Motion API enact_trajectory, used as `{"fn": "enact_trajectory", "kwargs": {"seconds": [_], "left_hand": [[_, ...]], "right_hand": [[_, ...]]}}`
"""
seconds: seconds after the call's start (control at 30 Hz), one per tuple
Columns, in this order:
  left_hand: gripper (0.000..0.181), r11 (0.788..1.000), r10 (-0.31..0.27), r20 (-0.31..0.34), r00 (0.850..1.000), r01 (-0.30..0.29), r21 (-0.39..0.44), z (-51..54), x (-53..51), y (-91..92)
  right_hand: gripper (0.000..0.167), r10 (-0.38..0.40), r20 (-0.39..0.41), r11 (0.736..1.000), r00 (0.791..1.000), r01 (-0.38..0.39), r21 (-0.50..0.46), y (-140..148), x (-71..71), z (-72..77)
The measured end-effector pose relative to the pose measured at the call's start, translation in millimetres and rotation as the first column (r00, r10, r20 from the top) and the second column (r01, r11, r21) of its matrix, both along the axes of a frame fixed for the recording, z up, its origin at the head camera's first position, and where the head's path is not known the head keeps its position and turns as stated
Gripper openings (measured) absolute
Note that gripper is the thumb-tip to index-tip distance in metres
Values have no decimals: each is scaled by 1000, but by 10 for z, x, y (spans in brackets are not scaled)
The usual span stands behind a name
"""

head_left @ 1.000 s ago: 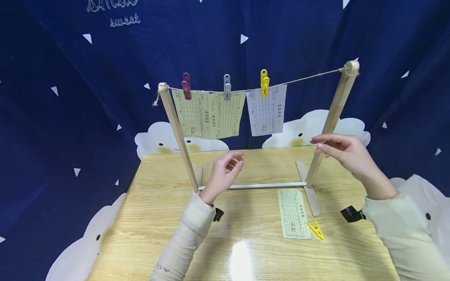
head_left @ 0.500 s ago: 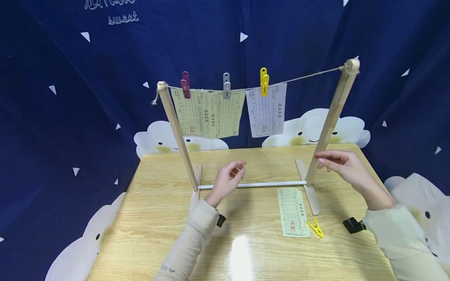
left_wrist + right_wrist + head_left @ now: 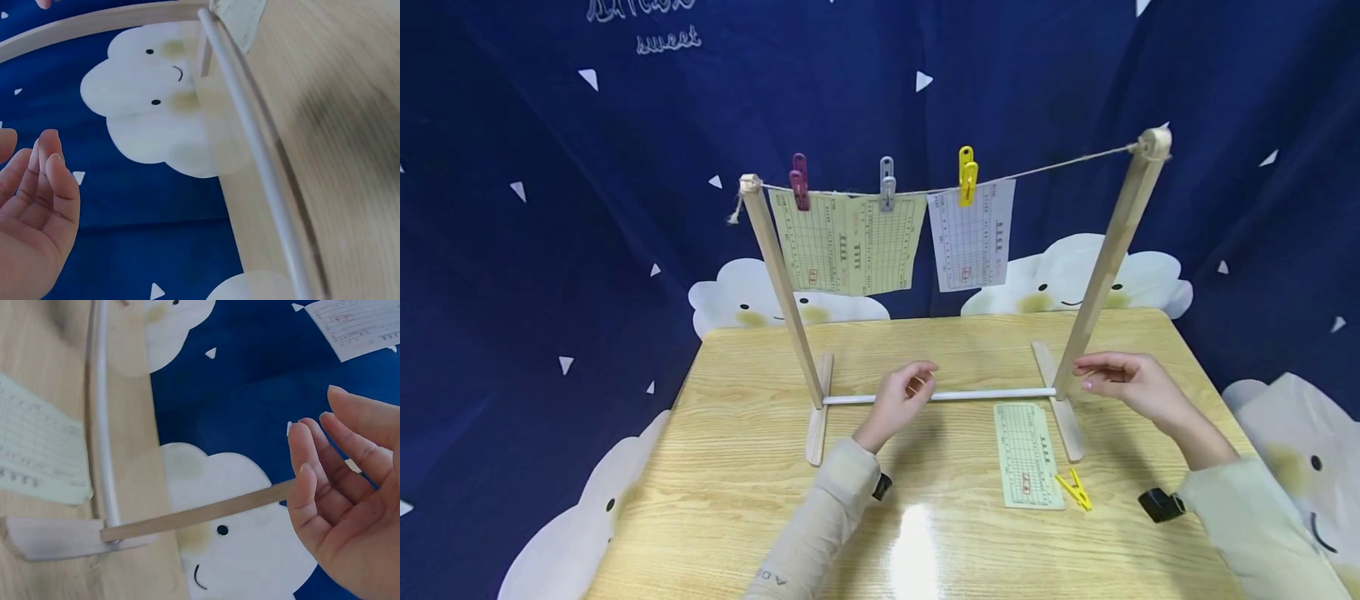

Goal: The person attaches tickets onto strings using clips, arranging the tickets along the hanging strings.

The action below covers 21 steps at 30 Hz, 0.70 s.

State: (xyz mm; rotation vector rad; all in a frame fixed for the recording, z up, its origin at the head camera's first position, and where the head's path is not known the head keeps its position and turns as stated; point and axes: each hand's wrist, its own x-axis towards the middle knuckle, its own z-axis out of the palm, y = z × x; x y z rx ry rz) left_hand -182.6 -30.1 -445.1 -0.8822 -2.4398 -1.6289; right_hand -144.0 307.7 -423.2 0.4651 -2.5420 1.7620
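Note:
My left hand [image 3: 901,400] hovers near the white bottom rod [image 3: 970,395] of a wooden rack, fingers loosely bent around nothing, as the left wrist view confirms. Beside the rack's right post [image 3: 1108,258], my right hand [image 3: 1131,386] hangs in the air, its relaxed fingers empty in the right wrist view. A pale green paper form [image 3: 1028,456] lies on the table between the hands, closer to the right one. Touching or nearly touching its right edge is a yellow clothespin [image 3: 1075,490].
From the string [image 3: 1060,166] hang two yellowish forms and a white form [image 3: 973,237], held by a purple clothespin [image 3: 800,183], a grey clothespin [image 3: 887,185] and another yellow clothespin [image 3: 967,177]. The rack's left post [image 3: 782,292] stands on a wooden foot. Behind is a blue curtain [image 3: 550,250].
Both hands have come down toward the table, the left one also drifting slightly right. The papers and clothespins stay where they were.

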Motion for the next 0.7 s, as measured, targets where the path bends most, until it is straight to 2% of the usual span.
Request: {"fn": "enact_trajectory", "kwargs": {"seconds": [0.1,0.27,0.33,0.5,0.53,0.57,0.7], "left_hand": [[20,1000,9,1,1000,-9,-9,-151,-112,28],[20,1000,12,17,1000,-12,-15,-231,-168,78],[21,1000,13,46,999,-12,-26,-233,-153,99],[21,999,18,98,995,-13,-52,-387,-154,166],[21,998,17,106,994,-11,-54,-418,-149,184],[21,998,17,107,994,-10,-67,-493,-171,202],[21,996,10,128,992,1,-90,-605,-175,276]], "right_hand": [[28,24,11,1000,1000,-24,8,57,-17,-37],[30,68,64,998,996,-69,10,166,-33,-157],[30,80,76,996,994,-83,36,214,-29,-257],[31,95,84,986,992,-106,131,304,47,-548],[31,106,93,984,990,-117,131,320,75,-601],[31,122,108,983,987,-135,123,341,96,-659],[31,217,166,971,962,-230,59,447,151,-895]]}}
